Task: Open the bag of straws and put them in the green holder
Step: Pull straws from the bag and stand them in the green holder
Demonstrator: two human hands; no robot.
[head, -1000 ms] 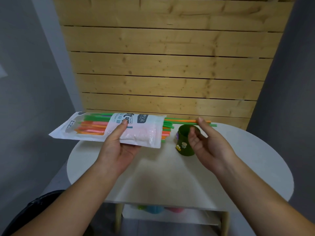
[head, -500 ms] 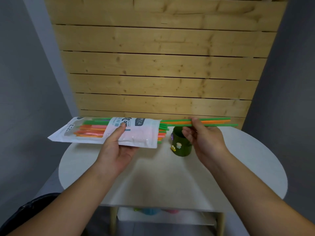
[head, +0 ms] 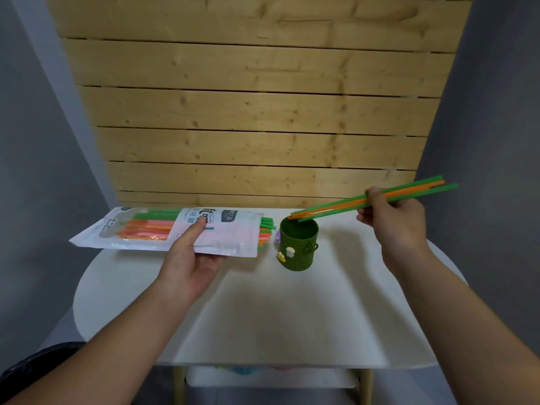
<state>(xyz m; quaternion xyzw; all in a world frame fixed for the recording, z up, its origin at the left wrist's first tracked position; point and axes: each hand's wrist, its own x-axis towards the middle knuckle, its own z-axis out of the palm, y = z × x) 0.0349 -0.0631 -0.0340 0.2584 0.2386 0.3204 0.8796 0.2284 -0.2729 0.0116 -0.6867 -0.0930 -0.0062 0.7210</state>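
Two hands grasping: left (head: 190,267) bag (head: 163,232), right (head: 394,220) straws (head: 336,207); white table (head: 263,317), plank wall (head: 248,112).

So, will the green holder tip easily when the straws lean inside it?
Possibly. The green holder looks small and light, and the straws in the right hand seem much longer than it is tall. Its flat base on the table should help somewhat.

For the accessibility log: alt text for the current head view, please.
A right hand tilts a few green and orange straws toward a green holder on a white table. The left hand holds the opened straw bag level beside it.
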